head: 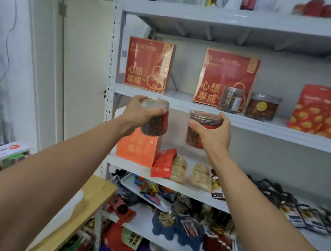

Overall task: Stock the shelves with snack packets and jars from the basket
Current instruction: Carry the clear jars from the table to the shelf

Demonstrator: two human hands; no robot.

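Jars (156, 124) gripped, left hand (139, 110), right hand (214, 134) raised

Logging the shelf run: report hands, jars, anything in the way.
Left hand grips left jar; right hand grips right jar. Both jars raised near shelf edge, not yet placed. Shelf bare between left red box and right red box.

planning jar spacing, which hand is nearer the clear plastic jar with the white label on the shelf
Right. The right hand, holding a clear red-labelled jar, is below-left of the clear plastic white-labelled jar; the left hand, holding a second red-labelled jar, is farther left.
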